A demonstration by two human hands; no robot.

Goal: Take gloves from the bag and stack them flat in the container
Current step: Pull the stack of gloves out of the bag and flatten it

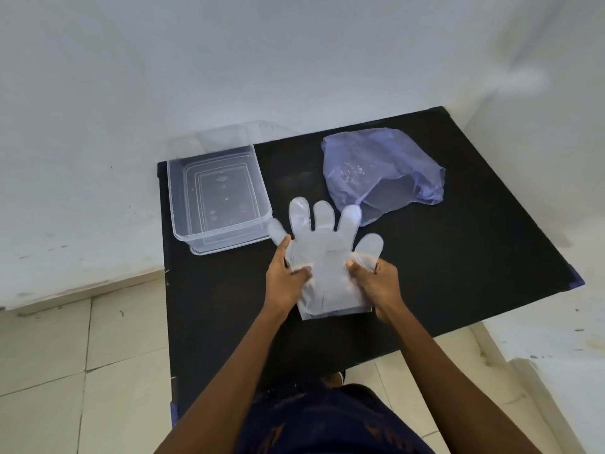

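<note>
A clear plastic glove (327, 247) is spread flat over the black table (458, 244), fingers pointing away from me. My left hand (288, 276) pinches its left edge and my right hand (376, 283) pinches its right edge near the thumb. To the left stands a clear rectangular container (176, 204) with nothing visible inside. A crumpled purple plastic bag (383, 172) lies at the back right, its opening facing the glove, with something clear showing through it.
The table stands against a white wall, its left part taken up by the container. Tiled floor shows on the left and right of the table. My dark patterned clothing is at the bottom of the view.
</note>
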